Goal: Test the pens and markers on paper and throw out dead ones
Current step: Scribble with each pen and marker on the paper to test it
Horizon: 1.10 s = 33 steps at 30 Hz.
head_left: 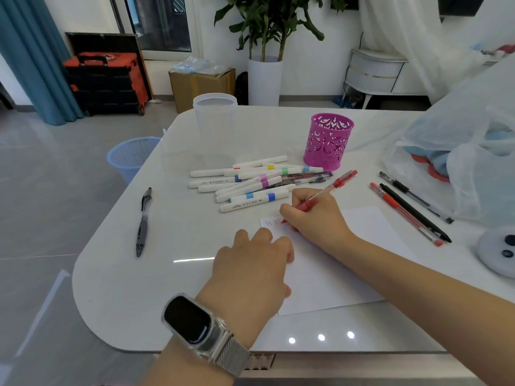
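I note my right hand [312, 218] pinching a red pen [323, 195], tip on the paper [348, 263] just beyond my fingertips, beside small scribbles [269, 222]. My left hand [252, 263] presses the sheet's left edge, fingers loosely together. Markers [250, 182] lie just beyond the right knuckles.

Beyond the hands, grey floor tiles [41, 190] meet white walls; teal curtain [33, 59] far left, potted plant [264, 37] ahead, white cabinet [374, 72] right.

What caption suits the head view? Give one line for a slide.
Right hand tests a red pen on paper steadied by the left hand, markers piled behind.
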Each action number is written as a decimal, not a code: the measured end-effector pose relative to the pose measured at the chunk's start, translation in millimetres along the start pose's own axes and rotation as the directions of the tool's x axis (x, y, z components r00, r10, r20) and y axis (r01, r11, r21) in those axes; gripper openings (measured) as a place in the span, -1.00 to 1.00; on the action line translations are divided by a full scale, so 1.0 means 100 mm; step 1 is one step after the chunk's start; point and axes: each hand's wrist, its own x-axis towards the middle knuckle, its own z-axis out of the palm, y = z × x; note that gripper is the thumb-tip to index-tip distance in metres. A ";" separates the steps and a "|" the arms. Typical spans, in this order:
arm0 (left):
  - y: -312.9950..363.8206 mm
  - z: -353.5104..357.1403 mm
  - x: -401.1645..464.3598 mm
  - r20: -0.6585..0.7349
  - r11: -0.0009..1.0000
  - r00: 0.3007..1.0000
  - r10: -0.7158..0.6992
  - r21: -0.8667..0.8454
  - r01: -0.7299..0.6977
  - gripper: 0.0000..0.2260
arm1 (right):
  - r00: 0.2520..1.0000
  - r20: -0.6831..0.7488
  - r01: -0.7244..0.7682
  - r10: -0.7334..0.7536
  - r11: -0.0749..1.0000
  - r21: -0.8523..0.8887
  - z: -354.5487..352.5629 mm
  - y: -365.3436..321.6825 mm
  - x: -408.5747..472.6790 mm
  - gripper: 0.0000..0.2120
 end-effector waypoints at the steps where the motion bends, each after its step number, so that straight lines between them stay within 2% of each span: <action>1: 0.00 0.00 0.00 0.000 1.000 1.000 0.000 0.000 0.000 -0.65 | 1.000 0.003 -0.005 0.005 1.000 0.001 0.00 0.00 0.00 -0.74; 5: -0.01 0.00 0.00 0.005 1.000 1.000 0.004 0.001 -0.004 -0.64 | 0.997 0.051 -0.064 0.061 0.996 0.065 -0.07 -0.07 0.00 -0.65; 7: -0.02 -0.01 -0.01 0.011 1.000 1.000 0.011 0.000 -0.011 -0.63 | 0.991 -0.005 -0.129 0.132 0.976 0.178 -0.15 -0.13 -0.01 -0.60; 9: -0.03 -0.02 -0.01 0.018 1.000 1.000 0.019 -0.003 -0.019 -0.63 | 0.976 -0.054 -0.193 0.213 0.947 0.257 -0.27 -0.19 -0.02 -0.67; 11: -0.04 -0.02 -0.02 0.022 0.999 0.999 0.030 -0.012 -0.030 -0.62 | 0.963 -0.005 -0.252 0.271 0.903 0.347 -0.42 -0.27 -0.03 -0.74; 13: -0.05 -0.02 -0.03 0.023 0.999 0.999 0.040 -0.016 -0.040 -0.62 | 0.941 0.138 -0.337 0.310 0.814 0.474 -0.57 -0.34 -0.07 -0.54; 15: -0.06 -0.02 -0.04 0.024 0.999 0.999 0.046 -0.015 -0.046 -0.61 | 0.938 0.182 -0.344 0.294 0.739 0.580 -0.68 -0.40 -0.08 -0.41; 16: -0.06 -0.02 -0.05 0.026 0.999 0.998 0.048 -0.014 -0.048 -0.61 | 0.945 0.159 -0.321 0.287 0.704 0.634 -0.72 -0.45 -0.09 -0.44; 18: -0.06 -0.02 -0.06 0.027 0.998 0.998 0.053 -0.021 -0.052 -0.63 | 0.944 0.124 -0.295 0.307 0.614 0.732 -0.78 -0.56 -0.13 -0.67; 20: -0.06 -0.04 -0.07 0.021 0.998 0.998 0.061 -0.032 -0.060 -0.67 | 0.928 0.165 -0.323 0.335 0.497 0.806 -0.86 -0.64 -0.18 -0.83; 25: -0.06 -0.08 -0.09 0.013 0.999 0.999 0.043 -0.032 -0.043 -0.73 | 0.851 0.367 -0.474 0.375 0.248 0.845 -0.97 -0.74 -0.38 -0.42; 27: -0.07 -0.10 -0.10 0.007 0.999 0.999 0.032 -0.034 -0.032 -0.74 | 0.838 0.370 -0.488 0.401 0.248 0.837 -0.98 -0.75 -0.41 -0.39; 33: -0.09 -0.14 -0.10 -0.047 0.999 0.999 0.022 -0.042 -0.024 -0.75 | 0.819 0.379 -0.531 0.431 0.317 0.786 -0.96 -0.72 -0.41 -0.47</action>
